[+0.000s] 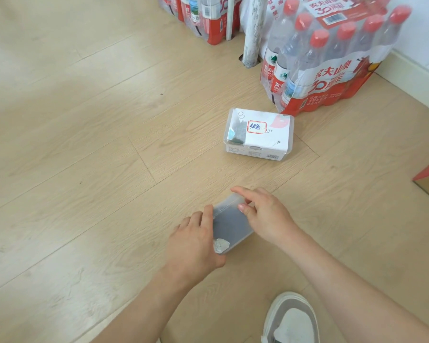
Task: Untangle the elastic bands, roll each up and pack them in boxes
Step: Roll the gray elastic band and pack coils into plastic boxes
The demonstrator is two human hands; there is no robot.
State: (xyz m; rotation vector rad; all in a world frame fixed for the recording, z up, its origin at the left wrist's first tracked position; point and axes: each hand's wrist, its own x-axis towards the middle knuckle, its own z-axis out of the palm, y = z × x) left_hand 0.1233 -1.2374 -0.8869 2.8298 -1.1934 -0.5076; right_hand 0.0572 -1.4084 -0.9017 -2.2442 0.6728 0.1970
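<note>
Mid-floor, a left hand grips the left side of a clear plastic box while the right hand pinches its far corner; a labelled box sits beyond

Head-worn camera looks steeply down at the nearby wooden floor.

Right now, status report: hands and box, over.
Left hand grips near box. Right hand pinches its far edge. Labelled box beyond, shut. Nothing blocking.
</note>
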